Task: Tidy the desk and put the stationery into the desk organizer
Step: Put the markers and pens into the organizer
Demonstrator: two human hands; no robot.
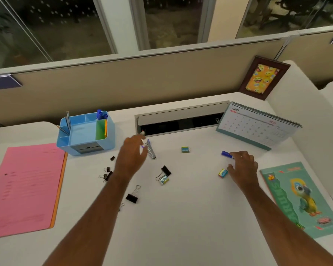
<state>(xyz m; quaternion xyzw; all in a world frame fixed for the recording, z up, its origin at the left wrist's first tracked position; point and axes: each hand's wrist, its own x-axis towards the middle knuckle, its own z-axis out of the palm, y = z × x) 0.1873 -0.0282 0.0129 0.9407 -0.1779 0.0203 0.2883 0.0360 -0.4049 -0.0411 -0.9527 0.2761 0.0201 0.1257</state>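
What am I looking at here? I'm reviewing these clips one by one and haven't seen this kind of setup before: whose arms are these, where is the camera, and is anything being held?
There is no robot; a person wears one wide-angle camera on the head, looking down at their own arms over a white desk. The left hand reaches toward a stapler and seems to hold a small pen-like thing, too blurred to be sure. The right hand holds a blue marker. Loose on the desk lie black binder clips and small wrapped erasers. At back left stands the blue desk organizer, already holding pens and sticky notes. Also there: a pink folder, a calendar and a parrot notebook.
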